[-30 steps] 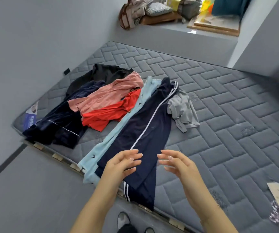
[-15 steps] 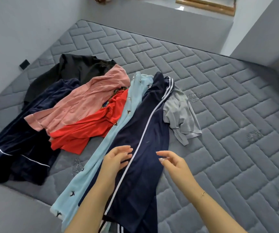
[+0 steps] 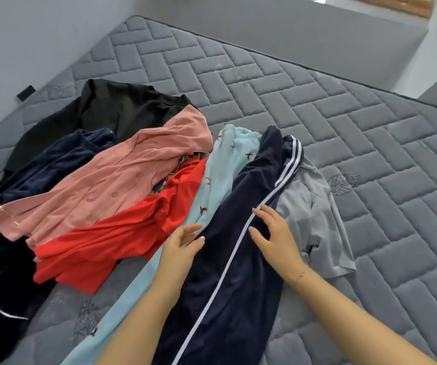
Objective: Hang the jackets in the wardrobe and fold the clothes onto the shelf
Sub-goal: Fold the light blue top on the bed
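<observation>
Navy trousers with a white side stripe (image 3: pixel 227 293) lie stretched out on the grey quilted mattress (image 3: pixel 343 133). My left hand (image 3: pixel 181 247) hovers over their left edge, fingers loosely spread, beside light blue bird-print trousers (image 3: pixel 222 175). My right hand (image 3: pixel 275 237) reaches over the white stripe with fingers spread, holding nothing. To the left lie a red garment (image 3: pixel 101 248), a pink buttoned shirt (image 3: pixel 122 175), a black jacket (image 3: pixel 122 106) and a dark navy velvet garment (image 3: pixel 4 272). A grey T-shirt (image 3: pixel 314 219) lies to the right of the trousers.
A grey wall runs along the mattress's left side, with a small black object (image 3: pixel 25 93) by it. A low grey ledge (image 3: pixel 291 25) stands behind the mattress. The right half of the mattress is bare quilting.
I have leaned in closer over the bed. Both hands have moved forward along the navy trousers, toward their upper part, and stay spread and empty.
</observation>
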Motion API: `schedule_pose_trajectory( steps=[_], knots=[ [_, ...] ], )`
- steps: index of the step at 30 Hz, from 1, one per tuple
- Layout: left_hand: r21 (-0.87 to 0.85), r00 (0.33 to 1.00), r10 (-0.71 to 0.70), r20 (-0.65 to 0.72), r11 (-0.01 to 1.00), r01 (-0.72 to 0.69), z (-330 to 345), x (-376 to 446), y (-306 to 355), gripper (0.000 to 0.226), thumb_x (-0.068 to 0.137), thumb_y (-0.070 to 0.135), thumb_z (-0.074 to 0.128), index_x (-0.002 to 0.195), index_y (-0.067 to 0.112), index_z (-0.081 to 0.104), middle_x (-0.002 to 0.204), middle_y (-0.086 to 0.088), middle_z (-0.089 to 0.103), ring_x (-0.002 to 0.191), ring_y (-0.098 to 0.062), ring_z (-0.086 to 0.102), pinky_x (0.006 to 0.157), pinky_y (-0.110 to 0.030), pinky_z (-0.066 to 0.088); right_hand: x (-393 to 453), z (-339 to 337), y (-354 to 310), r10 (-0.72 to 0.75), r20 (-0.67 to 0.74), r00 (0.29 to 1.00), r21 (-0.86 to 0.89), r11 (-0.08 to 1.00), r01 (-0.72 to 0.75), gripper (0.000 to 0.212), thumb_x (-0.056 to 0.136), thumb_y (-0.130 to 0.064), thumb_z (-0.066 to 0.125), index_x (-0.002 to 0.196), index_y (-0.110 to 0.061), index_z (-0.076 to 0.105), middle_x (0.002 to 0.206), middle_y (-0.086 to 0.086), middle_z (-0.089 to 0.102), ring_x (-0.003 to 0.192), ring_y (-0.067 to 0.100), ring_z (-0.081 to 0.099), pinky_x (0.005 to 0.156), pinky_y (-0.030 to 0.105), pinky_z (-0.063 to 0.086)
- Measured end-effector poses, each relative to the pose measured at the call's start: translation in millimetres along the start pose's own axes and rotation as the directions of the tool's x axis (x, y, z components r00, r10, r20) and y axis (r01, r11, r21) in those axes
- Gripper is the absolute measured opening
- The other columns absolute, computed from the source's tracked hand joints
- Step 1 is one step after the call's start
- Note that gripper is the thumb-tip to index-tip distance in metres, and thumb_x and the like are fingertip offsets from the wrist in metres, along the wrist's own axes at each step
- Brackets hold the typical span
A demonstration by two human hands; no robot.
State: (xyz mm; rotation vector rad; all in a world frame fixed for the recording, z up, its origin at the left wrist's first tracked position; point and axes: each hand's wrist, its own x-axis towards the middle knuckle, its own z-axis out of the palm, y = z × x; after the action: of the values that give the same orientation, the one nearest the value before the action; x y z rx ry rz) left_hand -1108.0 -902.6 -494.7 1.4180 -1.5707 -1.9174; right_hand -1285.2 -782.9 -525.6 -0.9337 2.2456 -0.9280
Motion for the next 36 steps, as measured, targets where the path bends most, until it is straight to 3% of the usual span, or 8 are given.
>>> schedule_pose_trajectory(
  steps=[4, 7, 12, 14, 18, 22, 25, 36],
  knots=[
    [0.191, 0.991, 0.117, -0.065, 0.976, -0.102, 33, 91, -6, 0.032, 0.089, 0.005, 0.065, 0.111, 0.028, 0.064, 0.124, 0.009, 0.058, 0.113, 0.004, 0.051, 0.086, -0.006, 0.037, 116, 5, 54, -0.147, -0.044, 0.988, -0.327, 0.937, 0.125, 0.057, 0.095, -0.041, 0.058, 0.146, -0.024, 0.042, 0.160, -0.002, 0.024, 0.149, 0.022, 0.014, 0.120, 0.050, 0.017],
    [0.372, 0.972, 0.224, -0.069, 0.910, -0.184, 62, 165, -12, 0.041, 0.088, 0.008, 0.067, 0.124, 0.026, 0.058, 0.136, 0.010, 0.049, 0.129, -0.007, 0.043, 0.104, -0.019, 0.030, 186, 14, 108, -0.180, 0.014, 0.984, -0.526, 0.835, 0.160, 0.067, 0.091, -0.054, 0.055, 0.150, -0.029, 0.036, 0.161, -0.002, 0.020, 0.150, 0.027, 0.009, 0.117, 0.061, 0.009],
    [0.669, 0.949, 0.316, -0.020, 0.709, -0.222, 110, 271, -34, 0.066, 0.089, 0.035, 0.067, 0.147, 0.030, 0.038, 0.160, 0.001, 0.022, 0.148, -0.017, 0.015, 0.120, -0.035, 0.014, 231, 45, 190, -0.344, 0.056, 0.937, -0.645, 0.704, 0.297, 0.066, 0.089, -0.056, 0.045, 0.150, -0.032, 0.031, 0.161, 0.000, 0.021, 0.149, 0.030, 0.013, 0.111, 0.071, 0.012],
    [0.762, 0.930, 0.361, -0.067, 0.620, -0.186, 119, 302, -45, 0.068, 0.088, 0.045, 0.064, 0.148, 0.033, 0.035, 0.161, 0.002, 0.022, 0.146, -0.021, 0.021, 0.117, -0.038, 0.018, 240, 56, 203, -0.389, 0.027, 0.921, -0.667, 0.679, 0.306, 0.069, 0.088, -0.056, 0.042, 0.151, -0.033, 0.024, 0.161, 0.000, 0.018, 0.150, 0.030, 0.010, 0.113, 0.069, 0.006],
    [0.803, 0.851, 0.496, -0.173, 0.571, -0.169, 122, 326, -64, 0.066, 0.084, 0.055, 0.060, 0.141, 0.023, 0.051, 0.149, -0.003, 0.045, 0.127, -0.030, 0.044, 0.105, -0.039, 0.034, 243, 60, 208, -0.386, 0.032, 0.922, -0.672, 0.675, 0.305, 0.072, 0.086, -0.056, 0.040, 0.151, -0.033, 0.019, 0.161, 0.001, 0.015, 0.149, 0.032, 0.009, 0.114, 0.067, 0.000],
    [0.906, 0.769, 0.623, -0.143, 0.395, -0.151, 124, 335, -83, 0.052, 0.087, 0.051, 0.057, 0.126, 0.019, 0.063, 0.131, -0.006, 0.061, 0.111, -0.032, 0.055, 0.085, -0.043, 0.044, 242, 60, 207, -0.370, 0.045, 0.928, -0.685, 0.665, 0.298, 0.071, 0.085, -0.056, 0.040, 0.150, -0.032, 0.023, 0.160, 0.002, 0.017, 0.147, 0.033, 0.011, 0.112, 0.068, 0.002],
    [0.943, 0.690, 0.717, -0.097, 0.287, -0.166, 122, 344, -97, 0.044, 0.088, 0.047, 0.058, 0.125, 0.022, 0.057, 0.120, -0.009, 0.065, 0.104, -0.028, 0.050, 0.079, -0.042, 0.044, 245, 61, 208, -0.379, 0.038, 0.925, -0.693, 0.656, 0.297, 0.071, 0.084, -0.055, 0.041, 0.149, -0.032, 0.025, 0.159, 0.002, 0.019, 0.147, 0.033, 0.010, 0.113, 0.067, 0.001],
    [0.933, 0.768, 0.635, -0.080, 0.320, -0.167, 121, 346, -103, 0.047, 0.087, 0.047, 0.050, 0.128, 0.025, 0.047, 0.116, -0.012, 0.065, 0.097, -0.028, 0.043, 0.076, -0.041, 0.046, 248, 62, 205, -0.370, 0.049, 0.928, -0.685, 0.663, 0.301, 0.064, 0.082, -0.053, 0.043, 0.141, -0.030, 0.036, 0.151, 0.004, 0.028, 0.150, 0.024, -0.009, 0.111, 0.067, 0.001]
  ],
)
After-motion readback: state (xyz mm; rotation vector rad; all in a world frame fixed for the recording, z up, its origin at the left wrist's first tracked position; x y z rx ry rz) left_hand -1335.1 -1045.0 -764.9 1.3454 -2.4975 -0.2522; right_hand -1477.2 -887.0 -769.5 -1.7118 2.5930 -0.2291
